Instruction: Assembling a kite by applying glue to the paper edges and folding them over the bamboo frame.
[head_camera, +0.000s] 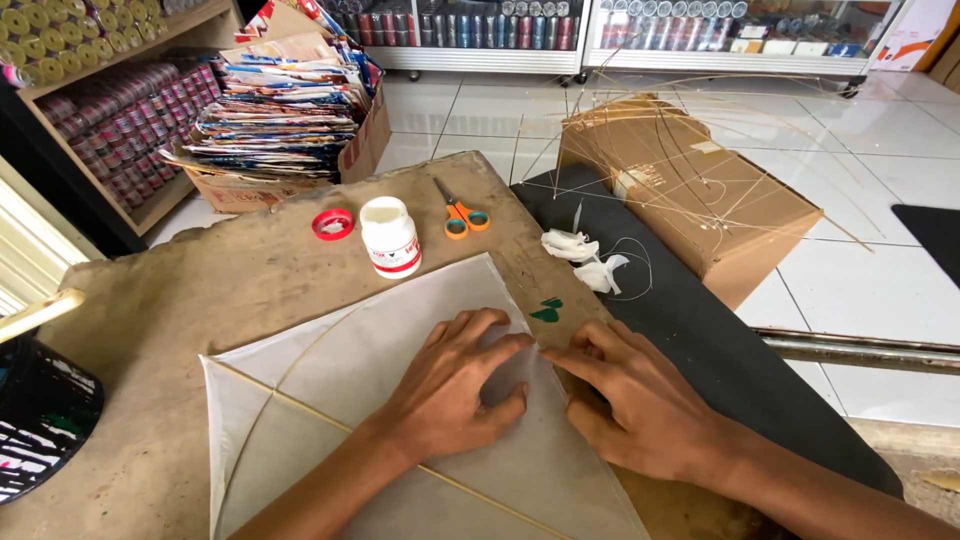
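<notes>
While both hands press along the right-hand edge of a white paper kite (400, 420) lying on a worn brown table (200, 300), the thin sheet looks easy to crease or tear. The left hand (455, 385) lies flat, fingers spread, gripping nothing. The right hand (630, 400) is half-curled, its fingertips pinching or pressing the paper's border; which of the two cannot be told. Should either palm slide, the fold could wander off the bamboo frame, whose slim spar (300, 405) runs under the paper towards 7 o'clock.

At 12 o'clock from the hands stands a white glue bottle (390, 237), uncapped it seems, with a red lid (332, 224) beside it; a nudge could tip it onto the sheet. Orange-handled scissors (460, 215) lie near it. White paper scraps (585, 260) rest at 1 o'clock, before a cardboard box (690, 190) draped with bare bamboo frames.

The kite's lower end is cut off by the picture edge, and the hands hide the seam beneath them.
</notes>
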